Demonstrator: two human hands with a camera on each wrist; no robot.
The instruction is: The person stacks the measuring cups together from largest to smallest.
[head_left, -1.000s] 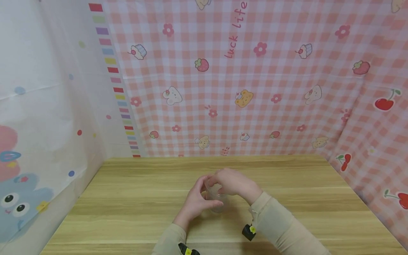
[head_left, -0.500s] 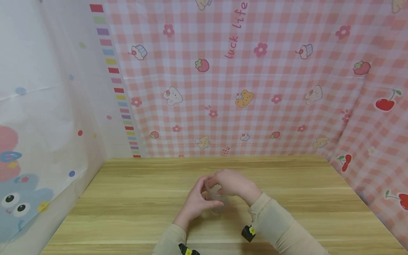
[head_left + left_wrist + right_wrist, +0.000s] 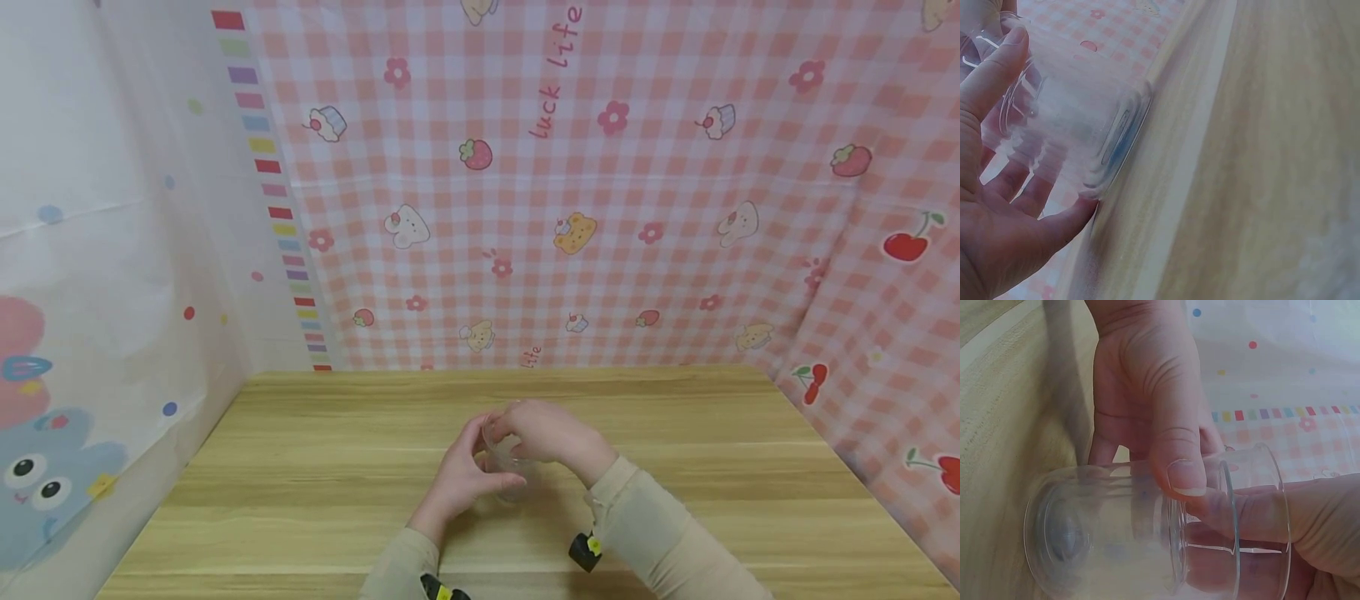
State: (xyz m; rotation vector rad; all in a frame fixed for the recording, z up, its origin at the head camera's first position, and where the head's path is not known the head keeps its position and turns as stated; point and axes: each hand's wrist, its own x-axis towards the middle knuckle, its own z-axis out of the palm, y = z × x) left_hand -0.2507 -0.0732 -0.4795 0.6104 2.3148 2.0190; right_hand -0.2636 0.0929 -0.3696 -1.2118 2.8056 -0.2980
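A clear plastic cup (image 3: 513,492) stands on the table between both hands. My left hand (image 3: 462,473) holds it round the side; in the left wrist view its thumb (image 3: 997,69) lies over the wall, with fingers behind and below. From the right, my right hand (image 3: 553,431) reaches over the cup's mouth with bent fingers, gripping at the rim. Two rims one above the other show in the right wrist view, so a second clear cup (image 3: 1283,487) seems to be nested in the lower cup (image 3: 1079,550). The right hand's exact finger contacts are blurred by the transparent walls.
The wooden table (image 3: 315,517) stretches round the hands. Pink checked cloth (image 3: 637,275) hangs behind its far edge and along the right, and a white printed cloth (image 3: 127,275) hangs on the left. Black straps (image 3: 585,550) with yellow marks are at the sleeves.
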